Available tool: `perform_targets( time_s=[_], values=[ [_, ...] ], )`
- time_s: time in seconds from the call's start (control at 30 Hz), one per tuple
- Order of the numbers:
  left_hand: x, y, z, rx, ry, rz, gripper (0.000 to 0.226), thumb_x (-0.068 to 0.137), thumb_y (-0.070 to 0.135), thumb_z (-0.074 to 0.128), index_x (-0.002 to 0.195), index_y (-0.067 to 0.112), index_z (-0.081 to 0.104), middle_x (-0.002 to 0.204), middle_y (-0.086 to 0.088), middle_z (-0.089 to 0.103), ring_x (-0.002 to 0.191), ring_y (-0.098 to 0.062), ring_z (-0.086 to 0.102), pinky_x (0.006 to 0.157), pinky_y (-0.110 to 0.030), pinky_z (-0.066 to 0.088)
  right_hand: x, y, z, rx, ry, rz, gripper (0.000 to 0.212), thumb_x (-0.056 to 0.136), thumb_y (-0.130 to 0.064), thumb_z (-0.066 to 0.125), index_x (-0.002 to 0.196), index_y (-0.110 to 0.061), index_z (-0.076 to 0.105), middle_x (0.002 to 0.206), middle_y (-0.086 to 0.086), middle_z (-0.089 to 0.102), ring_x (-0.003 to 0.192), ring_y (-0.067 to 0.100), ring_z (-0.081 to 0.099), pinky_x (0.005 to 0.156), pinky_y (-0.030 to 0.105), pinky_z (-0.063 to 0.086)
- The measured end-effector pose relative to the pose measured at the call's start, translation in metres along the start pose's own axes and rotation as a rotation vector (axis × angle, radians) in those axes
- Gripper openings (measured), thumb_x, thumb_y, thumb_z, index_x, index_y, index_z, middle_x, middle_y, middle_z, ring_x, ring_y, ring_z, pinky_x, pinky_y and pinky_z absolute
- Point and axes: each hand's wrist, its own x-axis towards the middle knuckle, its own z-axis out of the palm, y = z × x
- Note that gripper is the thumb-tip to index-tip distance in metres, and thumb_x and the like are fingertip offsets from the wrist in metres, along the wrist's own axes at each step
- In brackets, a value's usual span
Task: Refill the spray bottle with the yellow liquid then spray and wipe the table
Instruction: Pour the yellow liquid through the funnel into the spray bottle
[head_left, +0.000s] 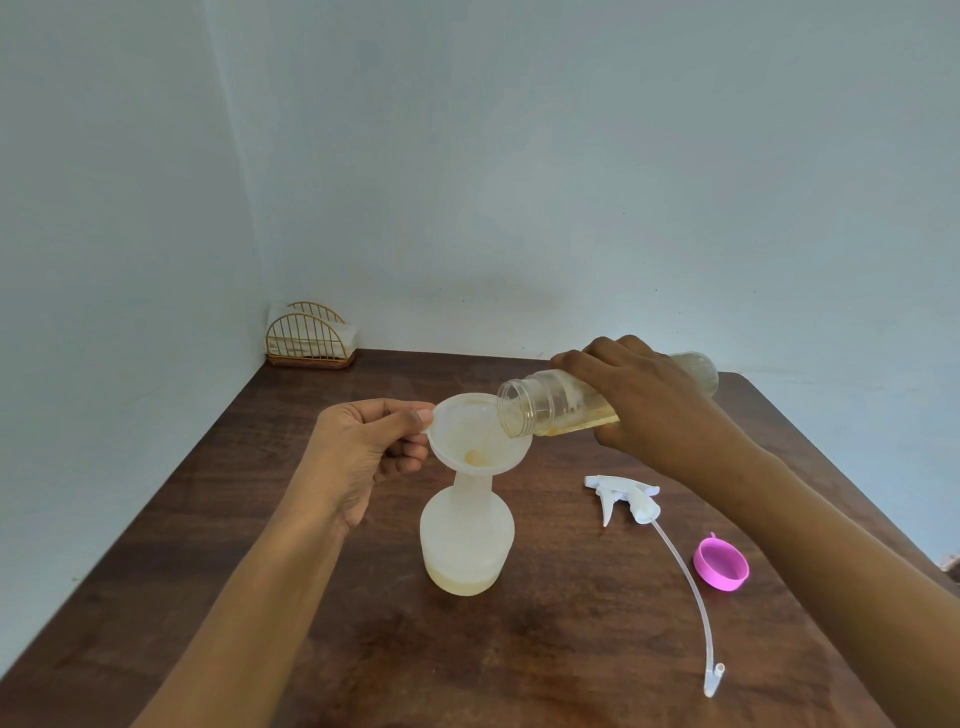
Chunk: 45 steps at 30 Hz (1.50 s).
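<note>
A translucent white spray bottle stands uncapped at the middle of the wooden table, with a shallow layer of yellow liquid at its bottom. A white funnel sits in its neck. My left hand pinches the funnel's tab at its left rim. My right hand grips a clear bottle tipped nearly flat, mouth over the funnel's right rim, a little yellow liquid inside. The white trigger sprayer head lies on the table to the right, its long dip tube curving toward me.
A pink cap lies open side up on the table, right of the dip tube. A gold wire napkin holder with white napkins stands at the table's far left corner against the pale walls. The table's right edge runs close to the cap.
</note>
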Motion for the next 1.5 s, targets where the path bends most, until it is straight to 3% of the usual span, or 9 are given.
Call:
perform_targets(
  time_s=[1.5],
  values=[
    [0.0021, -0.0009, -0.0006, 0.016, 0.006, -0.005, 0.014, 0.081, 0.005, 0.067, 0.094, -0.001, 0.072, 0.056, -0.005, 0.064, 0.045, -0.007, 0.057, 0.043, -0.016, 0.048, 0.0018, -0.0003, 0.0029, -0.030, 0.128, -0.043, 0.069, 0.051, -0.001, 0.080, 0.114, -0.016, 0.060, 0.094, 0.007, 0.062, 0.082, 0.029, 0.058, 0.067, 0.032, 0.040]
  ],
)
